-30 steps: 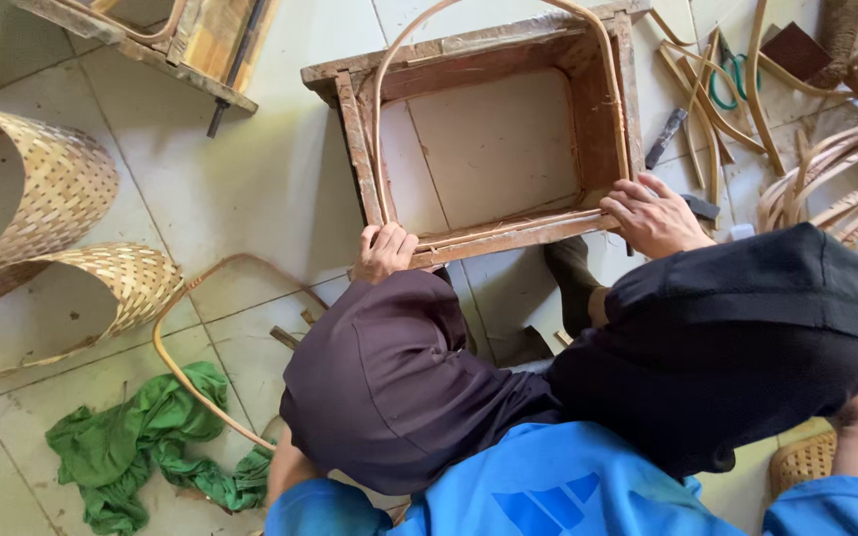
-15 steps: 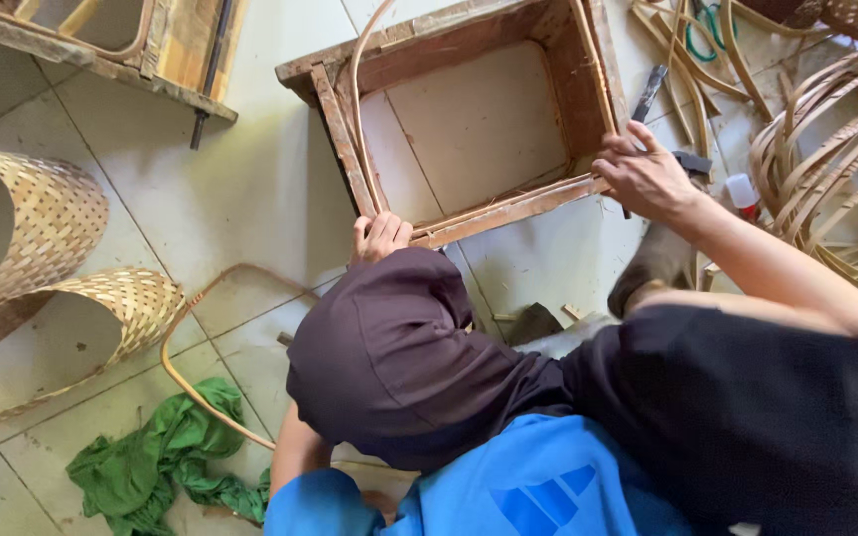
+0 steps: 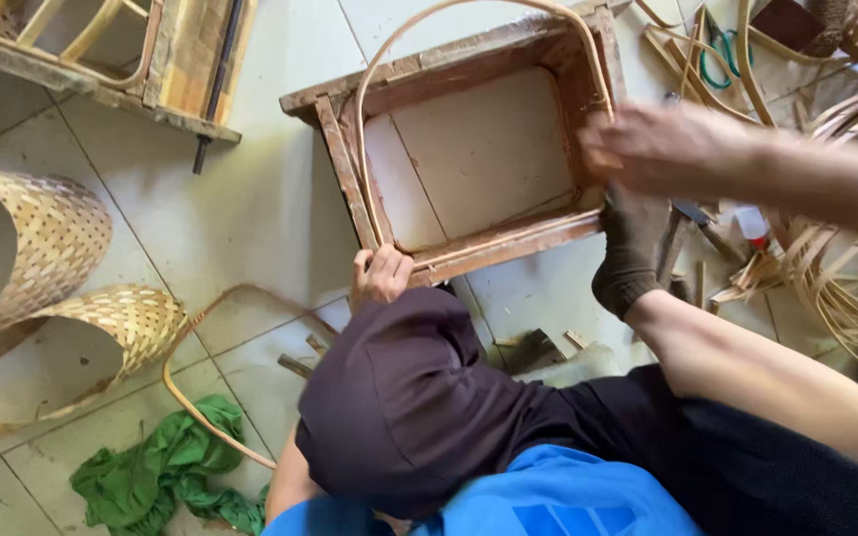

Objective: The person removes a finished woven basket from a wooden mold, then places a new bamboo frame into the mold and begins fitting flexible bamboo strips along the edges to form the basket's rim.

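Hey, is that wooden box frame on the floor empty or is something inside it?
Not empty: a bent cane strip loops along the inner walls of the wooden frame; bare floor tile shows in its middle.

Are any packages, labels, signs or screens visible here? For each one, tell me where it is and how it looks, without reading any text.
No packages, signs or screens are visible.
Logo: on the blue shirt at the bottom edge, a darker blue shape of slanted bars.
Possible label: a small white and red item on the floor right of the wooden frame, under the right forearm; too blurred to be sure.
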Available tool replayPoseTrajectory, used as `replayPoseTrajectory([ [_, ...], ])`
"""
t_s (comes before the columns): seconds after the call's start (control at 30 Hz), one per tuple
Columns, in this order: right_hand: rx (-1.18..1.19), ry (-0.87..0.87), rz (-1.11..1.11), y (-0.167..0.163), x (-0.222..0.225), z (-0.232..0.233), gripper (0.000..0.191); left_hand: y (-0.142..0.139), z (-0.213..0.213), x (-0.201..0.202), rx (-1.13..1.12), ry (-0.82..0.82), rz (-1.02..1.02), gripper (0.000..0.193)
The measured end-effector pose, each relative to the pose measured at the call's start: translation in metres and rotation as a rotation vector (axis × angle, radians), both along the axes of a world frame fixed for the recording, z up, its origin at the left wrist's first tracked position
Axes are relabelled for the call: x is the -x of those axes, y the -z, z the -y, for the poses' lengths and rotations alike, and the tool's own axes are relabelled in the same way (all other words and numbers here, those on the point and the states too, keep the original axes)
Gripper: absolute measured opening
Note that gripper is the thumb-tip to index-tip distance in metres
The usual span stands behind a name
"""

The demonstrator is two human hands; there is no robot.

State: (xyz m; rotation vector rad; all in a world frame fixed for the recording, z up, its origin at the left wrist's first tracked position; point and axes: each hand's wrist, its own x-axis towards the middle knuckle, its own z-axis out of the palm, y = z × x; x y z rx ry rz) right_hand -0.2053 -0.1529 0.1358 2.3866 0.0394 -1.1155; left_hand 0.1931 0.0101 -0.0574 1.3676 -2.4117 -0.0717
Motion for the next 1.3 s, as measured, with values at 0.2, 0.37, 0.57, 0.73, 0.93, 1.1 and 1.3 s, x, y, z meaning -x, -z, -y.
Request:
replayPoseTrajectory([
  [0.2, 0.051, 0.256, 1.209, 0.091, -0.112, 0.165, 0.061, 0.001, 0.003, -0.003, -0.005, -0.015, 0.004, 0.044],
  [0.37, -0.092, 0.518, 1.358, 0.173, -0.135, 0.169, 0.042, -0.007, 0.007, -0.005, 0.013, -0.019, 0.017, 0.049],
  [0.57, -0.112, 0.577, 1.309, 0.186, -0.127, 0.139, 0.042, -0.014, 0.008, -0.004, -0.021, -0.007, -0.093, 0.047],
  [0.73, -0.163, 0.594, 1.33, 0.173, -0.127, 0.119, 0.037, -0.01, 0.004, -0.005, -0.065, -0.023, -0.13, 0.038],
  [0.93, -0.162, 0.587, 1.385, 0.164, -0.123, 0.108, 0.027, -0.013, 0.029, 0.0, -0.03, -0.095, -0.371, 0.017],
  [1.1, -0.157, 0.641, 1.314, 0.168, -0.13, 0.111, 0.029, -0.007, 0.135, -0.021, -0.254, -0.591, -0.697, 0.021],
  [1.3, -0.143, 0.549, 1.359, 0.168, -0.128, 0.109, 0.027, 0.014, 0.178, -0.05, -0.369, -0.564, -0.899, 0.044],
])
